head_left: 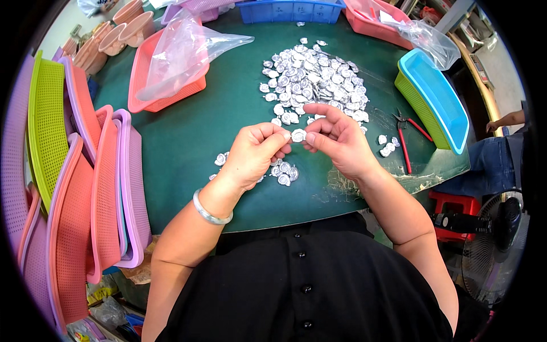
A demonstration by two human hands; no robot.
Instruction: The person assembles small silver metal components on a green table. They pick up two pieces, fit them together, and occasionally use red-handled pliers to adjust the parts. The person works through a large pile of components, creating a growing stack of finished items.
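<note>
Between my two hands, above the green table (188,148), is a small silver-white metal piece (298,135) with a rounded, flower-like outline. My left hand (259,151) pinches its left side between thumb and finger. On its right side, the thumb and a finger of my right hand (342,139) grip it, with the other fingers curled or lifted. A large heap of similar silver pieces (319,77) lies just beyond my hands. A smaller group of pieces (284,171) sits below my hands, partly hidden by my left one.
Red-handled pliers (403,139) lie at the right, beside a few loose pieces (389,147). A blue-and-green basket (436,97) stands at the right edge. A pink basket (171,71) with a plastic bag is at upper left. Stacked baskets (74,228) line the left; a fan (496,245) stands lower right.
</note>
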